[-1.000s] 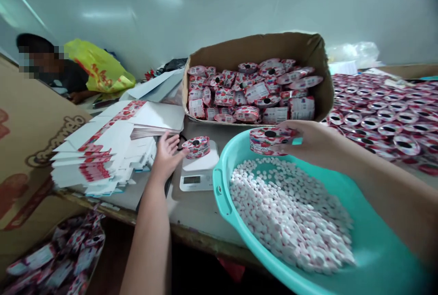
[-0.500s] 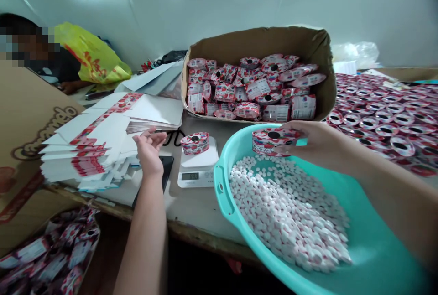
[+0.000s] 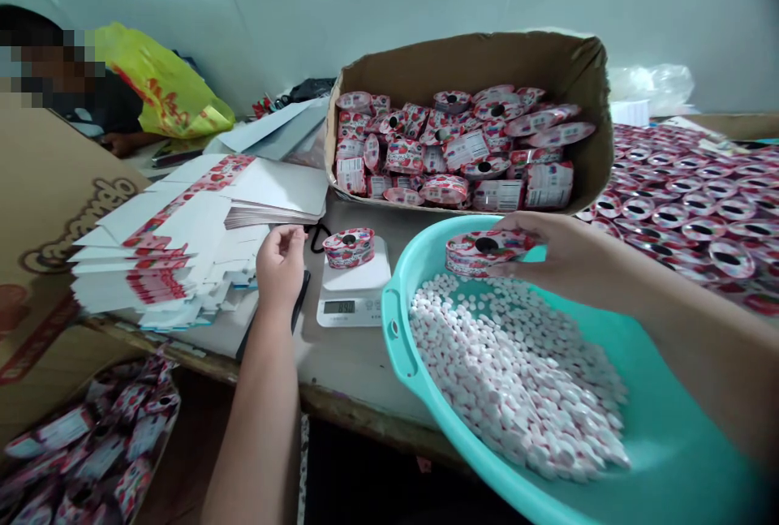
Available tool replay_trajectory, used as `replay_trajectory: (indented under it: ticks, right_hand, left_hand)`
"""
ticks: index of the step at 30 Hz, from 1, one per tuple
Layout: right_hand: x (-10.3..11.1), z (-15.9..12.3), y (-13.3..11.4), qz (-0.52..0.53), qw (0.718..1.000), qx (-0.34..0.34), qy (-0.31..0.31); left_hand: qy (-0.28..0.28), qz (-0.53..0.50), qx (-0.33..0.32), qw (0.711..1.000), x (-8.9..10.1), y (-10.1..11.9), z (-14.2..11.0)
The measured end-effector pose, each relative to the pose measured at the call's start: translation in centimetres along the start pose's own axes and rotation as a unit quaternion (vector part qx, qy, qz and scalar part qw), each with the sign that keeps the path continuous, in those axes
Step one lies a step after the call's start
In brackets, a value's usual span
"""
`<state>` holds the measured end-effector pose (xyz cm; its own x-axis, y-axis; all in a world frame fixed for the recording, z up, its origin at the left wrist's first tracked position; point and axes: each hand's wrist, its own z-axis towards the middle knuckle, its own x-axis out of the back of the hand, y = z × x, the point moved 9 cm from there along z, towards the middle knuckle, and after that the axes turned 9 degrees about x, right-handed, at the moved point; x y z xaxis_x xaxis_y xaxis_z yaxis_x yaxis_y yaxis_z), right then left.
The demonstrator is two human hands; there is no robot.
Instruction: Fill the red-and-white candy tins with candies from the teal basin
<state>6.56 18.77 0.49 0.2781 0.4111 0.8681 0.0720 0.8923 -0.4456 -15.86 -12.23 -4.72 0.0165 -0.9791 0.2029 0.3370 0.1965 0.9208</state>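
Note:
My right hand [image 3: 523, 245] grips a small oval candy box [image 3: 471, 255], red and white with a dark hole in its top, above the turquoise basin [image 3: 395, 322]. Many small white round candies [image 3: 511, 379] lie heaped in that basin. A second oval box [image 3: 349, 248] stands upright on the white kitchen scale [image 3: 350, 290], whose display is lit. Just left of the scale is my left hand [image 3: 281, 265], raised with its fingers curled together. Whatever its fingertips hold, if anything, is too small to make out.
Behind the scale, a cardboard carton [image 3: 468, 54] holds many printed oval boxes. Rows of similar boxes [image 3: 699, 200] cover the right side. Flat printed card sheets [image 3: 182, 225] are stacked at left. A lower carton [image 3: 91, 436] holds more boxes. Another person [image 3: 115, 115] sits at far left.
My left hand has closed from spread fingers to curled ones and shifted slightly right, nearer the scale. My right hand still holds its box over the basin. The scale's reading looks different.

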Motion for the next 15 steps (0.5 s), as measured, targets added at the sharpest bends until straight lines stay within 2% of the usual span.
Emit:
replay_trajectory:
  ticks: [3,6,9,13,15]
  right_hand:
    - [-0.3,-0.1,-0.9,0.015,0.999,0.019,-0.026]
    - [0.2,-0.3,-0.8,0.015,1.000,0.012,-0.014]
    - [0.5,-0.3,-0.3,0.001,1.000,-0.006,-0.009]
    - [0.7,-0.2,-0.1,-0.020,1.000,-0.006,0.003]
    - [0.8,-0.1,-0.2,-0.026,1.000,0.000,0.006]
  left_hand:
    - [-0.018,0.033,-0.033,0.999,-0.5,0.9,-0.5]
    - [-0.049,0.047,-0.066,0.995,-1.2,1.5,-0.8]
    - [-0.087,0.049,-0.063,0.993,-2.0,1.0,-0.8]
    - [-0.214,0.096,-0.022,0.972,-4.5,-0.3,-1.6]
    - [-0.250,0.155,-0.006,0.956,-5.3,-0.7,-2.1]
